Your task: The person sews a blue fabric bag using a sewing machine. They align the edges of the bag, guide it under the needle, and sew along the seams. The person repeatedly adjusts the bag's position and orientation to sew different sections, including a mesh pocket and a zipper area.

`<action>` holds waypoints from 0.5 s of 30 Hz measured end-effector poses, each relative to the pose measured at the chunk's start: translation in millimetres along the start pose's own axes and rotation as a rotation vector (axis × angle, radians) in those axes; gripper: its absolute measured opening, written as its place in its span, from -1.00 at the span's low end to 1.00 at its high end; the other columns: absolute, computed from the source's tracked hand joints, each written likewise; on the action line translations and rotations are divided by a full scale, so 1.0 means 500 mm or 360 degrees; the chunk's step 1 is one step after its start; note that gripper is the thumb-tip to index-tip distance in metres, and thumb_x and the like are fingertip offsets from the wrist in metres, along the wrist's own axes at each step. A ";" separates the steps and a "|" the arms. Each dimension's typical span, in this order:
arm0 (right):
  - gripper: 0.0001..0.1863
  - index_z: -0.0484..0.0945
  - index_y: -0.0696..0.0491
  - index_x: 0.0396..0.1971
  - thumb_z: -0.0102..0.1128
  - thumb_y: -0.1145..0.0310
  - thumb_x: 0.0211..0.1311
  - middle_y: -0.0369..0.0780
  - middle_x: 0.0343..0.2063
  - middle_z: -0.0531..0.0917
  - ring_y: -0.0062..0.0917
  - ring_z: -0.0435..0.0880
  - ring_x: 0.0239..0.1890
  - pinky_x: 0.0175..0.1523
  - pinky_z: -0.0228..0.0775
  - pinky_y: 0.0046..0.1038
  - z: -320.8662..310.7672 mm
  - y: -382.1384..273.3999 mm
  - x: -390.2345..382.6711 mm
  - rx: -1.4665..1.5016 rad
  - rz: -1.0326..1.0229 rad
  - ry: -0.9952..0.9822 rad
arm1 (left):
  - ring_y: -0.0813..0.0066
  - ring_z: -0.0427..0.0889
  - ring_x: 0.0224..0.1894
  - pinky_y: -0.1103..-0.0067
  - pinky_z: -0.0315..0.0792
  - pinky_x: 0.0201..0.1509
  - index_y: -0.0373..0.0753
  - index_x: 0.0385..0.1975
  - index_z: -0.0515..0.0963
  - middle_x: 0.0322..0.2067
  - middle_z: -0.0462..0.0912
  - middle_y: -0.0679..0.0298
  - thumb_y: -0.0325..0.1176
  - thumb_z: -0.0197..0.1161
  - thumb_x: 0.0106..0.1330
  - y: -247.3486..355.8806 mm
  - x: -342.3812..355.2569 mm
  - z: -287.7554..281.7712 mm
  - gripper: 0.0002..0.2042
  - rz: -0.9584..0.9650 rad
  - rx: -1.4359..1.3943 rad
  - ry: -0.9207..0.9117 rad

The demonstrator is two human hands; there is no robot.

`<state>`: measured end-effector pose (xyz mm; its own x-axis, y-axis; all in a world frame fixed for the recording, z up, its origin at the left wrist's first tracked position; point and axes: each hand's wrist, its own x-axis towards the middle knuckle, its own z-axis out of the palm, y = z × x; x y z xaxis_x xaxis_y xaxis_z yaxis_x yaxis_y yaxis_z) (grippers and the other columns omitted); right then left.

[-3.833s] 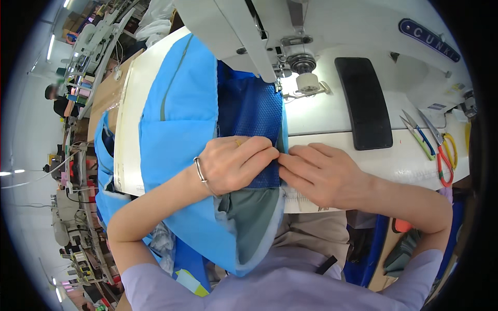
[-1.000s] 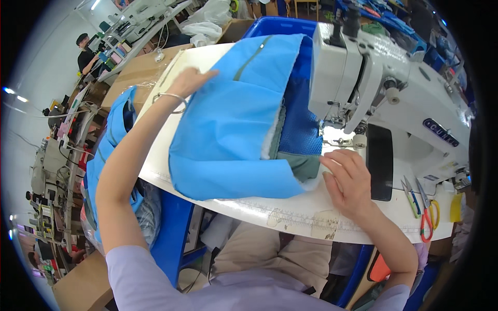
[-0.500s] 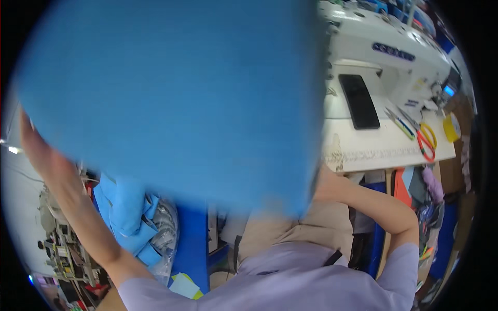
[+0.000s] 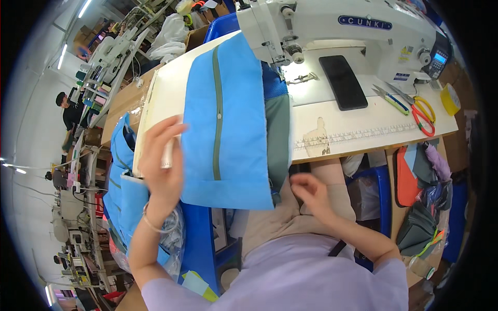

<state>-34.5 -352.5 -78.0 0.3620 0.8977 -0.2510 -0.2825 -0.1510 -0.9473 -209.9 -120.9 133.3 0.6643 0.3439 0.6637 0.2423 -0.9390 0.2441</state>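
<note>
A blue fabric panel point(image 4: 241, 124) with a grey-green zipper strip point(image 4: 217, 119) down it lies on the sewing table, its near end hanging over the front edge. Along its right side, grey-green cloth point(image 4: 278, 137) and a bit of blue mesh point(image 4: 275, 89) show from under it, close to the sewing machine's point(image 4: 332, 26) needle area. My left hand point(image 4: 163, 158) is raised at the panel's left edge, fingers curved and apart; a small white patch by the thumb is unclear. Just right of the panel's lower corner, over my lap, my right hand point(image 4: 313, 194) has thumb and fingers apart, slightly blurred.
On the white tabletop point(image 4: 373, 124) lie a black phone point(image 4: 343, 83), thread snips point(image 4: 391, 99), red-and-yellow scissors point(image 4: 423, 116) and yellow tape point(image 4: 450, 99). Blue fabric pieces point(image 4: 124, 194) are heaped at the left. Cloth pieces point(image 4: 417, 166) lie at right. A person point(image 4: 70, 114) is far left.
The blue panel, held up across most of the view before, has come down onto the table. Both hands have come off its edges, and the left hand has moved inward to the right.
</note>
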 end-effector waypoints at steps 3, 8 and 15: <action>-0.42 0.55 0.23 0.13 0.42 0.16 0.23 -0.01 0.11 0.61 -0.31 0.60 0.15 0.23 0.42 -0.37 0.007 0.039 0.070 -0.0277 -0.0295 0.0381 | 0.06 0.71 -0.02 0.37 0.55 0.05 -0.36 -0.08 0.67 -0.02 0.71 -0.02 -0.66 0.09 0.29 0.059 0.080 0.111 -0.72 0.0035 -0.0506 -0.0453; -0.61 0.66 0.25 -0.43 0.42 0.14 0.25 -0.14 -0.56 0.66 -0.52 0.61 -0.49 -0.32 0.45 -0.40 0.063 0.014 0.110 -0.0117 -0.0101 -0.0052 | -0.11 0.60 0.16 0.07 0.41 0.27 -0.23 0.21 0.53 0.13 0.60 -0.10 -0.34 0.03 0.45 -0.118 0.157 0.330 -0.62 -0.0391 0.0363 -0.1017; -0.44 0.49 0.27 -0.73 0.43 0.14 0.28 -0.07 -0.81 0.48 -0.56 0.38 -0.73 -0.59 0.21 -0.29 0.056 -0.074 0.019 -0.0197 0.0050 -0.0237 | -0.10 0.39 0.34 -0.16 0.25 0.36 -0.19 0.32 0.42 0.22 0.48 -0.09 -0.22 0.02 0.48 -0.338 0.182 0.429 -0.55 -0.0138 0.0803 -0.0612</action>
<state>-45.3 -326.9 -39.9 0.2168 0.9417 -0.2574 -0.1768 -0.2214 -0.9590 -39.0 68.9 0.8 0.8108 0.4816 0.3325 0.5474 -0.8251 -0.1397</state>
